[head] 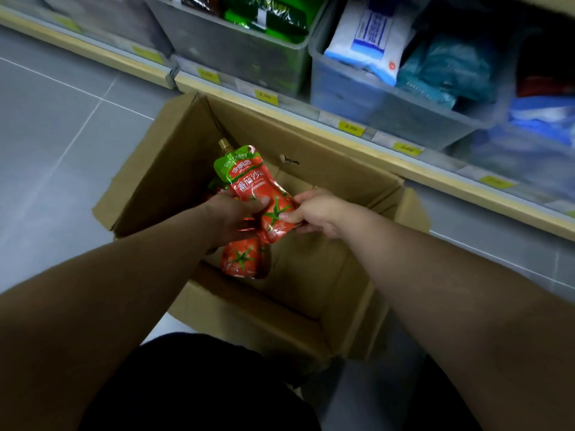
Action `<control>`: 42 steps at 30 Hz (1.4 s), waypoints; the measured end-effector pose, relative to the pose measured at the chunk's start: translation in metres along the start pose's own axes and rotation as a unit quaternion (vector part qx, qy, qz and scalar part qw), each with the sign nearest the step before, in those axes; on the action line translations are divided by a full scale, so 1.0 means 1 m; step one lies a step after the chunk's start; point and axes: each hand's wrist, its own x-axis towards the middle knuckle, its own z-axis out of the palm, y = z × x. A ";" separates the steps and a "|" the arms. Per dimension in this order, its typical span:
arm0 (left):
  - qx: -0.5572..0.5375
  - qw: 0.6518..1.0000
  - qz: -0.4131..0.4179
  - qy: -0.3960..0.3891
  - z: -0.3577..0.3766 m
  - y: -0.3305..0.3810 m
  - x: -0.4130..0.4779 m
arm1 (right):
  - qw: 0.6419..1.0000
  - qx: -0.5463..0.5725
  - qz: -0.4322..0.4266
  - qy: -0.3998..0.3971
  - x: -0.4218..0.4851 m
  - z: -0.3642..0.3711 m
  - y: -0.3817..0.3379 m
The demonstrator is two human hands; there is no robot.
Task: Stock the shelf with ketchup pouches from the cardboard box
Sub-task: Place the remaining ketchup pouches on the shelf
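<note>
An open cardboard box (pixel 326 284) stands on the floor in front of the shelf (pixel 311 122). Over the box I hold a red and green ketchup pouch (pixel 255 185) with a gold cap, tilted up to the left. My right hand (pixel 314 213) pinches its lower right edge. My left hand (pixel 230 219) grips the pouches from the left, its thumb on the top pouch, with a second pouch (pixel 241 259) showing below it. Part of another pouch peeks out behind my left hand.
Clear plastic bins on the shelf hold green packets (pixel 273 17) and white and blue packs (pixel 370 35). Yellow price tags (pixel 351 128) line the shelf edge. Grey tiled floor (pixel 62 126) lies to the left. My dark-clothed knees are at the bottom.
</note>
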 end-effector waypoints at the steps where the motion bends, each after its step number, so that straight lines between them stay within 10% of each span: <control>1: 0.001 1.000 0.014 0.004 0.005 0.003 -0.010 | 1.000 -0.006 -0.006 -0.005 -0.011 -0.005 -0.004; 23: 0.040 0.943 0.331 0.022 0.246 0.073 -0.172 | 0.970 -0.014 -0.233 0.074 -0.198 -0.222 -0.013; 42: 0.148 0.801 0.580 0.028 0.437 0.140 -0.231 | 0.751 -0.010 -0.457 0.477 -0.292 -0.369 -0.003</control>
